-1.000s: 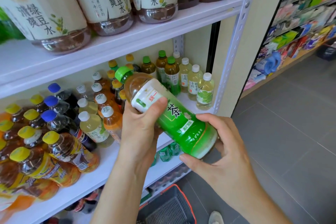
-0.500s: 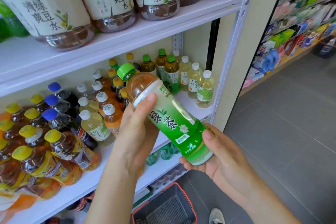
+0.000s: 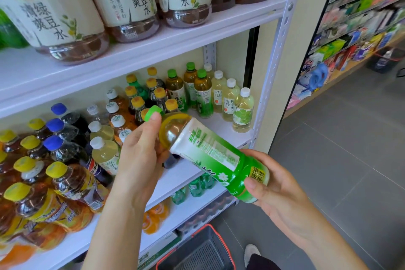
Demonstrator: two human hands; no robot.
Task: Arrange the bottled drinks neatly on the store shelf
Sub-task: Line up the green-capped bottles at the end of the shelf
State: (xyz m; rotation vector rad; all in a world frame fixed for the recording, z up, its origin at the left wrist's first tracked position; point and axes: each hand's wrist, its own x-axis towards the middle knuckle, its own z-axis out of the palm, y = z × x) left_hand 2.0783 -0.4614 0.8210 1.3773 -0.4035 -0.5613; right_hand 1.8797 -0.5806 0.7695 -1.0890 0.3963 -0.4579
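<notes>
I hold a green tea bottle [image 3: 208, 153] with a green cap tilted, cap up-left, in front of the middle shelf [image 3: 219, 129]. My left hand [image 3: 140, 155] grips its neck and shoulder, one finger on the cap. My right hand [image 3: 269, 184] cups its base. On the shelf behind stand green-capped tea bottles [image 3: 202, 92] and white-capped pale bottles [image 3: 242, 109] at the right. Yellow-capped brown bottles [image 3: 68, 184] and blue-capped dark bottles [image 3: 63, 149] crowd the left.
Large beige-labelled bottles [image 3: 131, 0] fill the top shelf. A white perforated upright [image 3: 274, 59] bounds the shelf on the right. A red-rimmed shopping basket [image 3: 197, 250] sits on the floor below. Small green bottles [image 3: 192, 186] stand on the lower shelf. Another goods rack [image 3: 359, 17] is far right.
The bottle has been rotated in my hands, so the label now shows its printed back. My left hand has slid up to the cap and my right hand has shifted around the base.
</notes>
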